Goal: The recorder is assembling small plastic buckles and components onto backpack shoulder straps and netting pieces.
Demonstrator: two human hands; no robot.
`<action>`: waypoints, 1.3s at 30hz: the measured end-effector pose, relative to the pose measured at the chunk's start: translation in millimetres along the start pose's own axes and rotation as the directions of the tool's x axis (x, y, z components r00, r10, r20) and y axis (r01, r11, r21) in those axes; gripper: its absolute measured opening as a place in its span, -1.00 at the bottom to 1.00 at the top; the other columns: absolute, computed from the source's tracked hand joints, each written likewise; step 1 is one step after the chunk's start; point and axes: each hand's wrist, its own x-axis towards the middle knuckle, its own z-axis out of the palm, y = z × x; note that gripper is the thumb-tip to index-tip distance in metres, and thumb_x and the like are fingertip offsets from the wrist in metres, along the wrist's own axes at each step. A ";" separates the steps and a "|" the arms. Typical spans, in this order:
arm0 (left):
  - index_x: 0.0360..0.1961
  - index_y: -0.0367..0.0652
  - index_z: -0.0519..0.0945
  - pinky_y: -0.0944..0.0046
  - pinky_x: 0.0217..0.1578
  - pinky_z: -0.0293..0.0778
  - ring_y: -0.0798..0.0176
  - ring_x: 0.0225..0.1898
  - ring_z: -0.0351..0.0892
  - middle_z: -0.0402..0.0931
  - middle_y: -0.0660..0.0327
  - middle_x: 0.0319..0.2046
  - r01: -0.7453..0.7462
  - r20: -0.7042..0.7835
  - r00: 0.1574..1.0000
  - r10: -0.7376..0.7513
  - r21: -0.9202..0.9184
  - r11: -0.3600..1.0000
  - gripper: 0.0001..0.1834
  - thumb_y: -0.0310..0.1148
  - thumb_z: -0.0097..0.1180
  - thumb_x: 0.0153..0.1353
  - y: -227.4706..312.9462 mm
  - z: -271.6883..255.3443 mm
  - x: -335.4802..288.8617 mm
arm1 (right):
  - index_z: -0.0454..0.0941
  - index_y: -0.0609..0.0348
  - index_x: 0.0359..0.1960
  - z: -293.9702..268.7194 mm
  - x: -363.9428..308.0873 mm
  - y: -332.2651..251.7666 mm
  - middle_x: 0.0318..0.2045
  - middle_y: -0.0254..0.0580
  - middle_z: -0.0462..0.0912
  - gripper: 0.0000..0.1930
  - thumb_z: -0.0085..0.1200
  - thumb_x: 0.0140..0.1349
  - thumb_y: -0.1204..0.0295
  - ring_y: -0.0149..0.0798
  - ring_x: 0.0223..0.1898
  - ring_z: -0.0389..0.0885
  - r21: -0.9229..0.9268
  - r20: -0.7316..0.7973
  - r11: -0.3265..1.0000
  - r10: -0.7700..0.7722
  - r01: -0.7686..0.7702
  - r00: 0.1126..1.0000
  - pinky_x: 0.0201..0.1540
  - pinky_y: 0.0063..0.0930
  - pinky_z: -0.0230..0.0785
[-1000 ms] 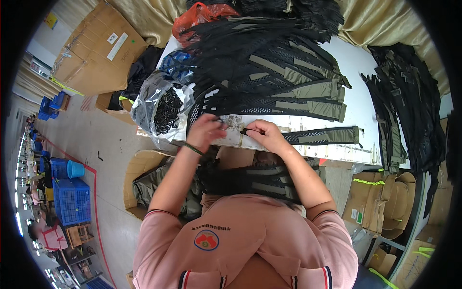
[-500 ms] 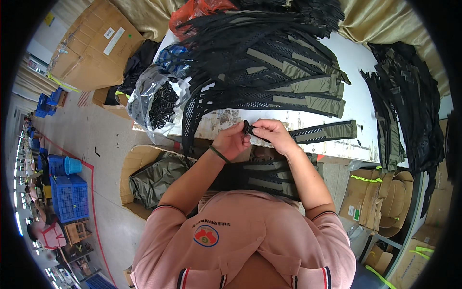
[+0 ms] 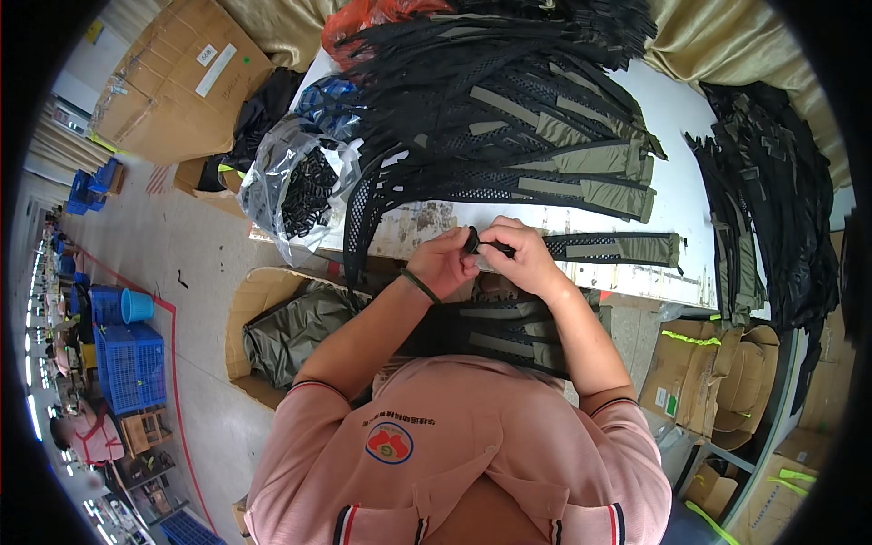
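Observation:
A small black plastic buckle (image 3: 470, 241) is pinched between the thumb and fingers of my left hand (image 3: 440, 265), over the table's front edge. Just to its right, my right hand (image 3: 527, 261) is closed on the narrow black end of a strap, up against the buckle. The strap (image 3: 627, 248), black mesh with an olive fabric end, runs out to the right along the table. Whether the end passes through the buckle is too small to tell. More such straps (image 3: 554, 163) lie heaped beyond my hands, and others (image 3: 490, 331) rest across my lap.
On the table's left stands a clear plastic bag of black buckles (image 3: 309, 195). The white table (image 3: 681, 195) has a worn front edge. An open carton with dark olive fabric (image 3: 304, 331) sits below left. Dark straps (image 3: 772, 191) hang at right, above cardboard boxes (image 3: 695, 372).
My right hand has shifted slightly left and curled tighter by the buckle. The strap behind it has turned more level, its olive end moving slightly right and down.

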 end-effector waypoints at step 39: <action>-0.43 -0.24 0.44 0.37 -0.50 0.38 0.40 -0.52 0.48 0.49 0.22 -0.57 -0.455 0.231 0.697 0.679 0.874 0.170 -0.83 -0.43 0.19 0.09 -11.3 43.2 -3.3 | 0.33 0.14 -0.42 14.1 -8.3 -5.3 -0.52 -0.44 0.34 -0.76 0.10 0.01 0.75 -0.57 -0.46 0.29 0.661 -0.041 0.691 0.425 -0.294 0.904 -0.33 -0.74 0.19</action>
